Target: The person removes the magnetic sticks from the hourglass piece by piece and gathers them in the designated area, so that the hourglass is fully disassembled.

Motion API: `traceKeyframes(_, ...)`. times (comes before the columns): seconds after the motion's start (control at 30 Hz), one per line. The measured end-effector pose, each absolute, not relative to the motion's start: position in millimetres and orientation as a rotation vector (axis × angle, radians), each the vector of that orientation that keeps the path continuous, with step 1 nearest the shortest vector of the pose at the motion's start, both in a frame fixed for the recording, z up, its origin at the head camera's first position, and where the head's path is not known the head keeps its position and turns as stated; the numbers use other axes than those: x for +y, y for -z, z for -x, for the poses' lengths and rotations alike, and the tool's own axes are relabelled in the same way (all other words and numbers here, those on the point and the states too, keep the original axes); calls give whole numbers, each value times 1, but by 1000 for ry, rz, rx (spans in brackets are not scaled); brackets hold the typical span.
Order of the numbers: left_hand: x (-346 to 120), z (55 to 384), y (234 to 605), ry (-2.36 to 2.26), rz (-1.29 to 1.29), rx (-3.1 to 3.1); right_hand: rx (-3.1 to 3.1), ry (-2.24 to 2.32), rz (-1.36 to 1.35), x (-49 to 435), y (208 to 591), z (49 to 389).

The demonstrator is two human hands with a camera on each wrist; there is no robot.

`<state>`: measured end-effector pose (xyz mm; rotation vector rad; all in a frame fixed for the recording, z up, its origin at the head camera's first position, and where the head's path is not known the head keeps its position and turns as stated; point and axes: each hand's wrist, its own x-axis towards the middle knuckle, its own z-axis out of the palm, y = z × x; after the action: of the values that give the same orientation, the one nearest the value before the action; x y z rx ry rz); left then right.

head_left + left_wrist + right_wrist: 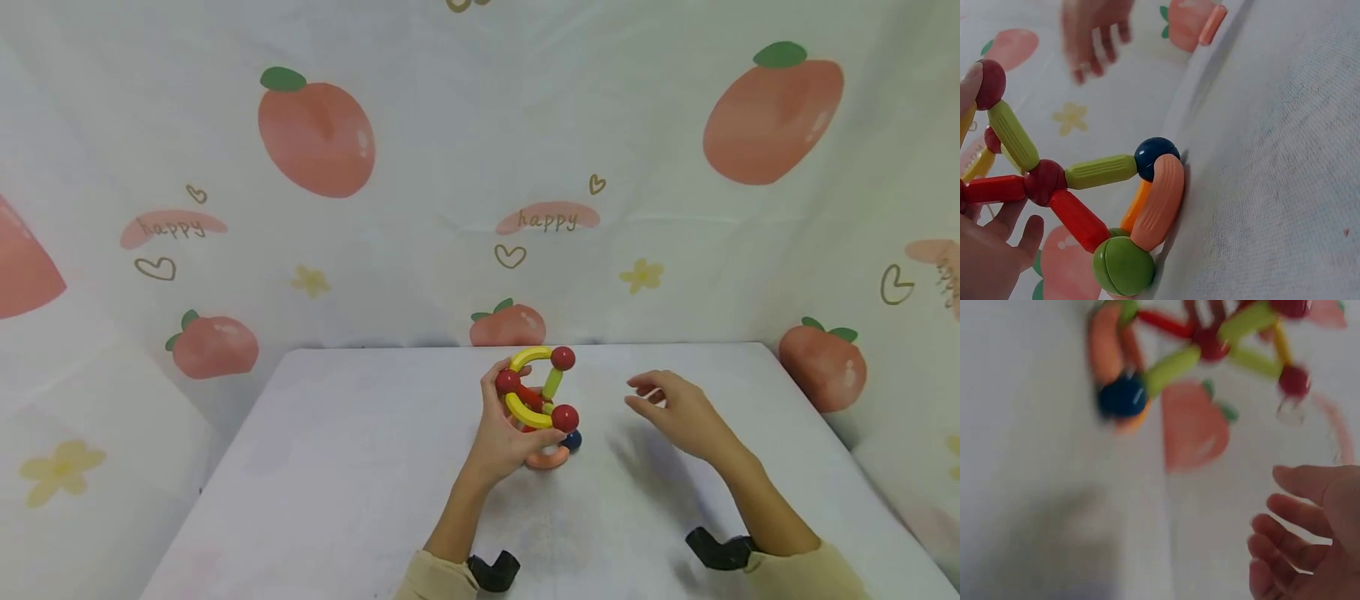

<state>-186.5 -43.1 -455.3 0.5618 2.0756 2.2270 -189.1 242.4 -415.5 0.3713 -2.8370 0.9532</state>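
Observation:
My left hand point(498, 442) grips a ball-and-stick toy structure point(528, 414) above the middle of the table, its thumb against a red ball point(565, 418). Yellow curved sticks join the upper red balls. In the left wrist view, red and light-green straight sticks meet at a central red ball point(1045, 182). Below them, a blue ball point(1155, 157), a green ball point(1124, 265) and orange curved sticks form the base, which appears to stand on the table. My right hand point(682, 417) hovers apart to the right, fingers loosely bent, holding nothing.
A white-covered table point(337, 475) spreads beneath both hands. Behind it hangs a white cloth point(427, 150) printed with fruit. An orange stick point(1212, 25) lies farther off in the left wrist view. Black wrist mounts point(495, 572) sit near both sleeves.

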Motion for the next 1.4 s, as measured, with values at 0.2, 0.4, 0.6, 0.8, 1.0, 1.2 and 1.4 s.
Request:
traceKeyframes(0.2, -44, 186, 456, -2254, -585, 2047, -2680, -1110, -622, 183, 399, 206)
traceKeyframes(0.4, -45, 185, 457, -2258, -591, 2062, -2596, -1157, -760, 156, 398, 222)
traceKeyframes(0.6, -45, 185, 458, -2253, -599, 2086, -2611, -1219, -738, 150, 399, 229)
traceKeyframes(0.8, -44, 185, 460, -2255, -608, 2083, -2633, -1319, -727, 150, 402, 234)
traceKeyframes(1.0, -43, 186, 460, -2260, -629, 2075, -2636, -1376, -699, 149, 405, 236)
traceKeyframes(1.2, -42, 187, 459, -2255, -615, 2097, -2675, -1569, -590, 151, 403, 236)
traceKeyframes(1.4, -43, 186, 458, -2264, -613, 2085, -2689, -1843, -487, 159, 404, 239)
